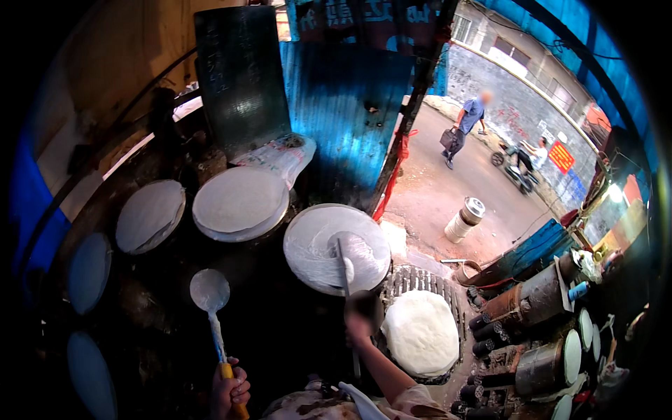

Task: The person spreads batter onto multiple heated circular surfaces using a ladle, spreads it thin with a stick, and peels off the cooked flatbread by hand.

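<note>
A ladle [210, 290] with a round bowl and a yellow-wrapped handle is gripped in my left hand [231, 389]. Its bowl is held up over the dark area left of centre. My right hand [359, 332] is closed around a long, narrow spatula [343, 265], whose far part lies across a round griddle [302, 275]. A thin whitish layer of batter [310, 236] covers the griddle, with a wet, glossy lump [365, 254] just right of the blade. Part of my right hand is hidden by a dark blurred patch.
More round griddles bearing pale sheets [239, 199] curve away left. A large mass of white dough [421, 333] rests on a slatted rack [420, 275] at right. Metal cylinders [538, 367] and black honeycomb briquettes [488, 331] stand farther right. Outside are a walking person [470, 118] and a scooter rider [533, 155].
</note>
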Tool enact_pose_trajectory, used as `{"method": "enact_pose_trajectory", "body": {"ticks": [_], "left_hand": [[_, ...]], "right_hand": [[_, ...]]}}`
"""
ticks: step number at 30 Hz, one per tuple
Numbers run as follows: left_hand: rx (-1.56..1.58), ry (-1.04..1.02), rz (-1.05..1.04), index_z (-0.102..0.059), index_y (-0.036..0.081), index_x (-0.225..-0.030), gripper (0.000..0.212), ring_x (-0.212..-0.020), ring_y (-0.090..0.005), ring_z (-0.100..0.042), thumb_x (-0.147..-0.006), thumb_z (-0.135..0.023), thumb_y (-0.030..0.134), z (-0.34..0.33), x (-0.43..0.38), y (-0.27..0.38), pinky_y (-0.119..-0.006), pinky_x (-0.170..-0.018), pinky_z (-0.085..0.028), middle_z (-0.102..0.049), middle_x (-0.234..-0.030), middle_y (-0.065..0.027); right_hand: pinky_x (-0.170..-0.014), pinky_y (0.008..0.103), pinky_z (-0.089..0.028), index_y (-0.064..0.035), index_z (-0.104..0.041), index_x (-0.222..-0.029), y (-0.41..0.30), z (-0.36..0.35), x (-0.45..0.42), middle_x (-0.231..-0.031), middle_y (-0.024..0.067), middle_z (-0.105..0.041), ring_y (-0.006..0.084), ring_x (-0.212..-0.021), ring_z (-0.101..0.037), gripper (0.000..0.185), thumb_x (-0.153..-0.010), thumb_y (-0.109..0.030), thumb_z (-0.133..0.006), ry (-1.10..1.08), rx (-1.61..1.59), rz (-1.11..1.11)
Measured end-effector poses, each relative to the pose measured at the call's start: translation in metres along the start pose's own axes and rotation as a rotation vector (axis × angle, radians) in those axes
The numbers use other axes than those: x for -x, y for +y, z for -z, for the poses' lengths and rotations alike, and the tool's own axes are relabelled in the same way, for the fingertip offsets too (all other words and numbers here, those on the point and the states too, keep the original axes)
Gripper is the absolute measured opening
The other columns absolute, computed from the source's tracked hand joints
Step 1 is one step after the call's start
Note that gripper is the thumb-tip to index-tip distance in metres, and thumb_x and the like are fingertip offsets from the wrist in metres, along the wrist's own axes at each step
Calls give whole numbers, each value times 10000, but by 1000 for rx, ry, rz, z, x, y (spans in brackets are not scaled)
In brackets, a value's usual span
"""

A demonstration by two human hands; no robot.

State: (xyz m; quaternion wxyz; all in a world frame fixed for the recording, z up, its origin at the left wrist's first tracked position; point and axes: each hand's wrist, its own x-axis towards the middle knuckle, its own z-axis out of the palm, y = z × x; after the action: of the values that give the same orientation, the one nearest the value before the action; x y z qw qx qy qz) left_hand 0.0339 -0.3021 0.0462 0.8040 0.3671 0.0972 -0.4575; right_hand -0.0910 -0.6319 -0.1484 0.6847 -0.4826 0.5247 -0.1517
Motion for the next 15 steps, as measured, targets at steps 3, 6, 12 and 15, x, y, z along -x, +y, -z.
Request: {"method": "enact_pose_trajectory", "body": {"ticks": [3, 6, 12, 15], "left_hand": [[54, -94, 42, -447, 79, -1217, 385, -489, -46, -371, -857, -494, -50, -3, -18, -5, -142, -363, -326, -451, -852, -32], [-40, -23, 82, -441, 80, -1147, 358, -468, -46, -372, -802, -471, -13, -22, -39, -10, -157, -389, -350, -445, -766, -31], [-151, -42, 53, -444, 77, -1143, 361, -468, -39, -367, -793, -485, -3, -53, -45, 0, -150, -387, -348, -442, -769, -23], [-160, -33, 78, -442, 77, -1141, 379, -472, -38, -374, -775, -503, 2, -57, -56, -8, -149, -391, -351, -444, -764, -24]], "right_hand": [[-359, 297, -389, -53, -562, -830, 2, 16, -11, -533, -5, -457, 124, -404, -453, 225, -931, -247, -507, 92, -108, 72], [-502, 298, -468, -60, -610, -989, 21, -13, 2, -654, 21, -568, 117, -560, -540, 213, -912, -248, -543, 142, 182, 337], [-563, 296, -475, -25, -656, -980, 31, 70, -23, -646, 53, -602, 131, -588, -580, 211, -883, -200, -587, 144, 515, 323], [-624, 342, -500, -27, -629, -1036, -3, 80, -32, -764, 132, -659, 203, -676, -641, 244, -890, -213, -565, 186, 570, 358]]}}
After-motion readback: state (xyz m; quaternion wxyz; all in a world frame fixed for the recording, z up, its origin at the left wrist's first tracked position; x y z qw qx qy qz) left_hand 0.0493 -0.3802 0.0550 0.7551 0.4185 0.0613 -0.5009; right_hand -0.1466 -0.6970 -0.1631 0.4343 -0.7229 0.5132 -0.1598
